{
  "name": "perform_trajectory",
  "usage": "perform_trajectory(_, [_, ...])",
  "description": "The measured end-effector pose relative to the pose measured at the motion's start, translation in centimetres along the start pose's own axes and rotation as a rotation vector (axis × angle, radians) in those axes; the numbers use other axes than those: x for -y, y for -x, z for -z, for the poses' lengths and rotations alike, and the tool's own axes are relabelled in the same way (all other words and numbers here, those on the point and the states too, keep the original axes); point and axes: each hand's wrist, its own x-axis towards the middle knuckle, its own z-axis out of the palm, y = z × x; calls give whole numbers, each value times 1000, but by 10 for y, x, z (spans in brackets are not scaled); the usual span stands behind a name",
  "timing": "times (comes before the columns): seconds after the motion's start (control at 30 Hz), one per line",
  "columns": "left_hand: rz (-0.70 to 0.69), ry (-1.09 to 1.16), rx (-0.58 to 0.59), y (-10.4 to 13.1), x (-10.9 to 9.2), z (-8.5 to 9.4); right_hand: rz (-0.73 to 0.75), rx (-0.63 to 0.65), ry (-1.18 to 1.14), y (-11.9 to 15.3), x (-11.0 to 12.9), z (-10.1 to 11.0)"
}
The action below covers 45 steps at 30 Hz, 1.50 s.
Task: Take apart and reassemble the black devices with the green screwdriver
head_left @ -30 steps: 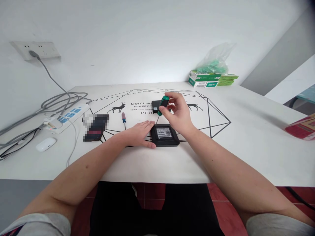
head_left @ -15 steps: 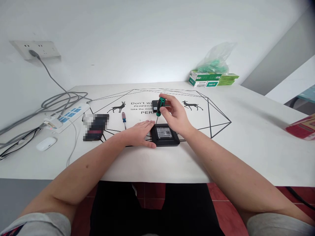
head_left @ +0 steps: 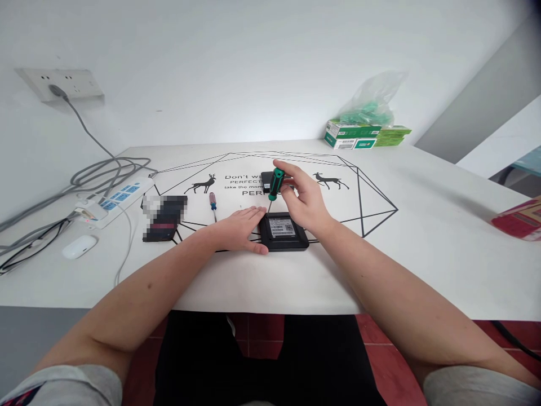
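Note:
A flat black square device (head_left: 284, 241) with a white printed label (head_left: 281, 226) lies on the table. My left hand (head_left: 242, 230) rests flat at its left side, fingers stretched toward the far corner and thumb at the near corner, touching the edge. In my right hand (head_left: 305, 198) is a green and black screwdriver (head_left: 275, 184), held near upright by the handle. Its shaft points down to the device's far left corner, next to my left fingertips. Whether the tip sits in a screw is too small to tell. Behind the screwdriver lies a second black object (head_left: 266, 181), partly hidden.
Another screwdriver (head_left: 212, 201) with a reddish, blue-ended handle lies left of my left hand. Further left are a pixelated dark object (head_left: 163, 220), a power strip (head_left: 124, 197), cables and a white case (head_left: 79, 247). Green boxes (head_left: 355, 132) stand by the wall; a red box (head_left: 519, 220) is far right.
My right thumb and fingers have shifted slightly around the screwdriver handle. The screwdriver, the device and my left hand stay in nearly the same place.

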Motion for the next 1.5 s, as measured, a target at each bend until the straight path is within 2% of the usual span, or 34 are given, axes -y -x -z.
perform_trajectory(0.2, [6, -10, 16, 0, -1, 1, 33, -21, 97, -3, 3, 3])
perform_trajectory(0.57, [22, -8, 31, 0, -2, 2, -6, -42, 33, -1, 1, 1])
perform_trajectory(1.03, [-2, 50, -14, -1, 1, -2, -42, -118, 6, -2, -1, 2])
perform_trajectory(1.17, [18, 57, -71, -6, 4, -4, -43, -196, -23, -2, -2, 2])
perform_trajectory(1.3, [29, 83, -146, -12, 10, -5, -40, -209, -35, -1, -1, 0])
perform_trajectory(1.5, [14, 96, -429, -14, 9, -4, -28, -227, -63, 1, 2, -3])
